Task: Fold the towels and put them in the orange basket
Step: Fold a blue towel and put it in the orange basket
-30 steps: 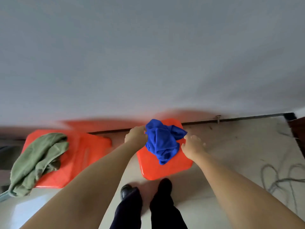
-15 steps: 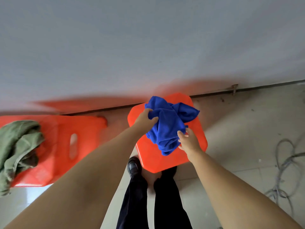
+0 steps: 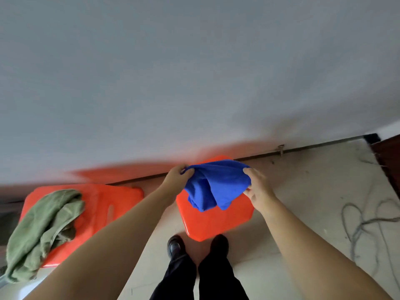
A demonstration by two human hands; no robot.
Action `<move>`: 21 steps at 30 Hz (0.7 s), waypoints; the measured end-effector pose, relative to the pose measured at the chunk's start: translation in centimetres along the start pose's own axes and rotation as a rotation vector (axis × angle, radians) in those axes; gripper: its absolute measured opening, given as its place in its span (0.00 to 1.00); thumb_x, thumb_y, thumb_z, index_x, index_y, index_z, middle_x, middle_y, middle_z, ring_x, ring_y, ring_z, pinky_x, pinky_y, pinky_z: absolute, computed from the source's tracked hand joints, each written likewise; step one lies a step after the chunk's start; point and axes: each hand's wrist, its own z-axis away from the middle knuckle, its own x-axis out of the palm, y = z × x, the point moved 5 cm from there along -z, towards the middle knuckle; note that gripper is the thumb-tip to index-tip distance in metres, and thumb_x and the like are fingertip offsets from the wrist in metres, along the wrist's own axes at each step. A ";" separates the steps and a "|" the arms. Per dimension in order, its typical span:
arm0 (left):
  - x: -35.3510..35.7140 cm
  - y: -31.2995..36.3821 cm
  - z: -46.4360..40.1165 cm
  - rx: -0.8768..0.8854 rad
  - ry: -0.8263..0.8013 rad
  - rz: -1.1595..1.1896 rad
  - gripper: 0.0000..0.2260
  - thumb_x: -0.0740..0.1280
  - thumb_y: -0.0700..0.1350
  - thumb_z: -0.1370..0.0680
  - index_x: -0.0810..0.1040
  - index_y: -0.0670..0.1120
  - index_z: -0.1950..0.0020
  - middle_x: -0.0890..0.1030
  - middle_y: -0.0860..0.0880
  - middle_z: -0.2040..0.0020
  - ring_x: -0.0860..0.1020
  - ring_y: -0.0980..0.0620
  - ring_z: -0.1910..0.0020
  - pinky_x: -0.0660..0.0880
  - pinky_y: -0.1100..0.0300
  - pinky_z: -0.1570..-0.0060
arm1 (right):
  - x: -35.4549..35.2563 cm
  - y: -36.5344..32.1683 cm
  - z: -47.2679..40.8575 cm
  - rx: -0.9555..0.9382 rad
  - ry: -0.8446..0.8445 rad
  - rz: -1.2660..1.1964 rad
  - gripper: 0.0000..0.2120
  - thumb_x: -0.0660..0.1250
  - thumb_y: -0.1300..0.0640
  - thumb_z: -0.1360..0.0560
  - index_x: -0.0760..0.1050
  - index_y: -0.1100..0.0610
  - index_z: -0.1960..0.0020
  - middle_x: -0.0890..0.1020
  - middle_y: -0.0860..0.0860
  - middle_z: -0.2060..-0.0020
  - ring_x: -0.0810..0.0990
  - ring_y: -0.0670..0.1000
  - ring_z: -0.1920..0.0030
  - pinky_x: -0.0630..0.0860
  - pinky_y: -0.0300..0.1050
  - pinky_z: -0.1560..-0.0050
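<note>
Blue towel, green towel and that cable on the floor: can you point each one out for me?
Blue towel point(image 3: 218, 182): head view, middle of the cloth stretched between the hands.
Green towel point(image 3: 43, 230): head view, middle of the crumpled heap.
Cable point(image 3: 359, 226): head view, a loop lying on the floor.

Soft matt blue towel point(image 3: 218, 182) (cloth), glossy orange plastic stool point(image 3: 216, 219); nubby green towel point(image 3: 43, 230)

A plain grey wall point(image 3: 194, 72) meets a pale tiled floor point(image 3: 313, 191), where grey cables point(image 3: 363, 221) lie looped.
</note>
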 end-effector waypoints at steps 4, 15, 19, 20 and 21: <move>-1.5 5.0 3.2 -0.017 0.027 0.374 0.09 0.60 0.33 0.22 0.74 0.45 0.58 0.77 0.43 0.64 0.74 0.48 0.67 0.70 0.61 0.69 | 0.4 -6.3 4.6 -0.200 -0.050 0.256 0.08 0.62 0.61 0.24 0.80 0.57 0.56 0.81 0.52 0.60 0.78 0.51 0.57 0.74 0.44 0.55; -5.0 13.2 9.7 0.131 -0.343 0.592 0.08 0.68 0.38 0.32 0.78 0.47 0.55 0.81 0.48 0.61 0.79 0.52 0.63 0.76 0.62 0.64 | 4.7 -18.2 14.0 -0.367 -0.338 0.336 0.08 0.64 0.53 0.22 0.79 0.54 0.56 0.81 0.52 0.59 0.79 0.52 0.53 0.73 0.48 0.49; -5.7 14.8 10.7 0.168 -0.331 0.611 0.14 0.70 0.41 0.34 0.79 0.49 0.49 0.82 0.50 0.53 0.81 0.52 0.56 0.78 0.61 0.60 | 8.6 -20.6 19.0 -0.410 -0.517 0.482 0.06 0.64 0.55 0.22 0.80 0.51 0.53 0.84 0.48 0.60 0.82 0.47 0.59 0.77 0.40 0.55; -5.7 15.2 11.1 0.186 -0.370 0.560 0.15 0.70 0.44 0.33 0.79 0.50 0.47 0.82 0.50 0.51 0.81 0.52 0.54 0.78 0.60 0.58 | 9.6 -21.4 20.5 -0.428 -0.567 0.497 0.07 0.64 0.56 0.22 0.80 0.52 0.52 0.84 0.48 0.60 0.82 0.46 0.60 0.77 0.38 0.55; -5.5 15.6 11.7 0.193 -0.410 0.523 0.15 0.69 0.47 0.31 0.79 0.50 0.45 0.82 0.51 0.49 0.81 0.52 0.52 0.78 0.59 0.56 | 10.6 -22.0 22.1 -0.439 -0.617 0.503 0.07 0.63 0.57 0.22 0.80 0.53 0.52 0.84 0.48 0.61 0.82 0.45 0.60 0.78 0.37 0.57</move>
